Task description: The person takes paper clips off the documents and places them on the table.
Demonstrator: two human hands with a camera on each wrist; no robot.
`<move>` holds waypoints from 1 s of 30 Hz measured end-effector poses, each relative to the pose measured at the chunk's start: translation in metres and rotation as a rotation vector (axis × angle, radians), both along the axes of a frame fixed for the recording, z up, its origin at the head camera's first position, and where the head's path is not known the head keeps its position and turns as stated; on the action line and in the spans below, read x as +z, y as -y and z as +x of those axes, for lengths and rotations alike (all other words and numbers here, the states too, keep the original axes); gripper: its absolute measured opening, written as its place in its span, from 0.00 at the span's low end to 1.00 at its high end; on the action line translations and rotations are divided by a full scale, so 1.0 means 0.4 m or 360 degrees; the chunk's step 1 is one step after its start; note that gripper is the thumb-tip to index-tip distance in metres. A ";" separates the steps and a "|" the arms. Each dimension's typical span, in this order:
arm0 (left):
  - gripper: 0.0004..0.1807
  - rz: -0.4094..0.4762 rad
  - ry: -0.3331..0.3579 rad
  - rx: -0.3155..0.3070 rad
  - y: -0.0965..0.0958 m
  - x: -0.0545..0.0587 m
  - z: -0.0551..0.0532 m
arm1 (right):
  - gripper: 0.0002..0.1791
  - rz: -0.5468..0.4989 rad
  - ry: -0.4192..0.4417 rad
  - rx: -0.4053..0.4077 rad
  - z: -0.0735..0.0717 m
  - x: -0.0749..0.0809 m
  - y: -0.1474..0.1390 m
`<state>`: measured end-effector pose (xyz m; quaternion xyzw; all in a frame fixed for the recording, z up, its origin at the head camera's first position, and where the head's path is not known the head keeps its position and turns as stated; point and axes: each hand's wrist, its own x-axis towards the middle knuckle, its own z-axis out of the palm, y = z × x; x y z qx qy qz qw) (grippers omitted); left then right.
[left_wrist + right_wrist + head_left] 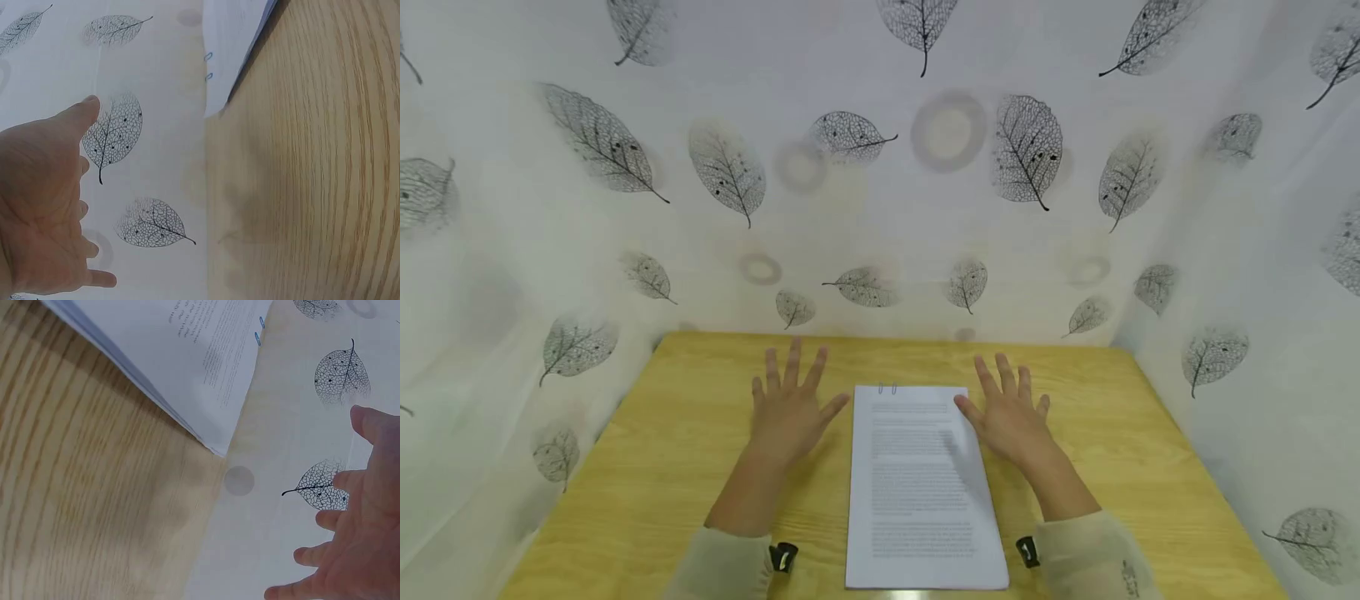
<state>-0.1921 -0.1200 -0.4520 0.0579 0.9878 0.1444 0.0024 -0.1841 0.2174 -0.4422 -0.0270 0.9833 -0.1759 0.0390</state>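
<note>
A stack of printed paper sheets lies on the wooden table between my two hands. Two paper clips sit side by side at its top edge, and they show blue in the right wrist view. To the left of the stack, my left hand is spread with fingers straight and holds nothing. My right hand is likewise spread, its thumb overlapping the stack's upper right edge in the head view. Both wrist views show the palms and extended fingers with nothing in them.
The yellow wood-grain table extends on both sides of the paper. A white curtain printed with dark leaf skeletons stands behind the table and along both sides. Black wrist straps show at the sleeve cuffs.
</note>
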 end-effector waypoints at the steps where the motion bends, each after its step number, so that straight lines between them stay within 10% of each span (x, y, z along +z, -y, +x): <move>1: 0.47 -0.0006 -0.0015 -0.0001 0.005 -0.001 0.001 | 0.47 -0.0018 -0.0027 0.0013 -0.003 -0.002 0.001; 8: 0.46 0.0013 -0.0066 0.0034 0.041 -0.007 0.009 | 0.48 -0.0133 -0.0114 0.0127 -0.045 -0.026 0.001; 19: 0.45 0.0074 -0.0003 0.0067 0.048 -0.053 0.028 | 0.46 -0.0306 0.0224 0.0095 -0.096 -0.076 -0.021; 30: 0.43 0.0128 -0.0014 0.0040 0.015 -0.089 0.040 | 0.45 -0.0269 0.0262 0.0043 -0.152 -0.162 -0.029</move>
